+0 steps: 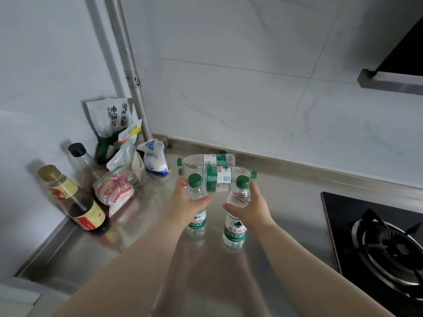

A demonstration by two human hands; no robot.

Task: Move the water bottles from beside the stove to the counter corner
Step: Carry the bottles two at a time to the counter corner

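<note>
Water bottles, clear ribbed plastic with green caps and clear water inside: left hand (185,202) fingers are wrapping one (196,209), right hand (253,208) fingers another (235,216), upright on the steel surface (286,202); two more (217,168) are lying behind them.

Counter (142,227): brushed stainless steel, smooth, dull sheen with soft reflections. Water bottles (234,223): clear, glossy plastic, ridged green plastic caps, printed film labels. Wall tiles (251,88): pale, marbled, smooth, satin. Stove (338,216): glossy black glass top, dark matt metal burner grate. Sauce bottle (84,211): shiny dark glass. Bags (119,188): crinkled glossy plastic.
</note>
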